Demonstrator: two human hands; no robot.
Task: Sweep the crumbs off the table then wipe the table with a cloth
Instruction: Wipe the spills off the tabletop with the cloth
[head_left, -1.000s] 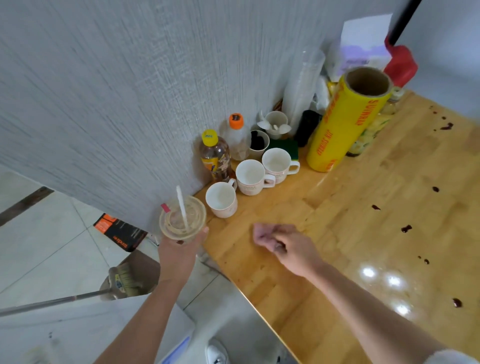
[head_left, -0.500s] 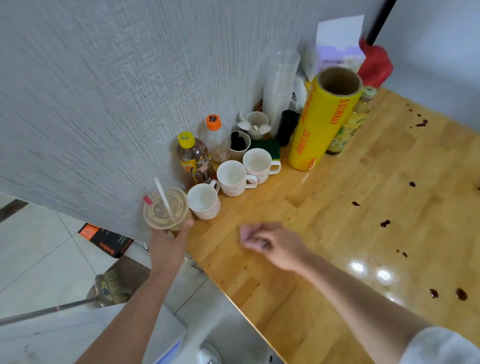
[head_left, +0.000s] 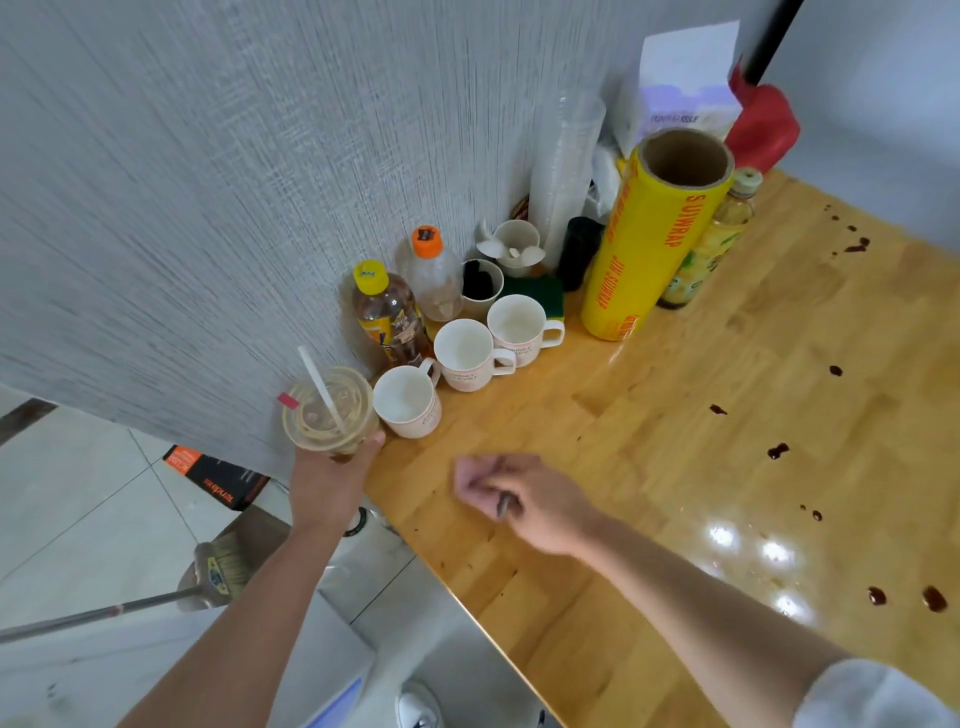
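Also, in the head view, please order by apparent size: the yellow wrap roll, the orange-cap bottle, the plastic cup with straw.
1. Yellow wrap roll, clearly largest.
2. Orange-cap bottle and plastic cup with straw look similar; the cup is nearer the camera, so unsure.

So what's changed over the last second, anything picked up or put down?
Nothing picked up or put down. The left hand still holds the plastic cup off the table's corner; the right hand stays curled over the table. Mugs, bottles and dark spots haven't moved.

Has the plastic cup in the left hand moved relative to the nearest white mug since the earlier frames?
No. The plastic cup remains just left of the nearest white mug, beyond the table corner; only the camera shifted.
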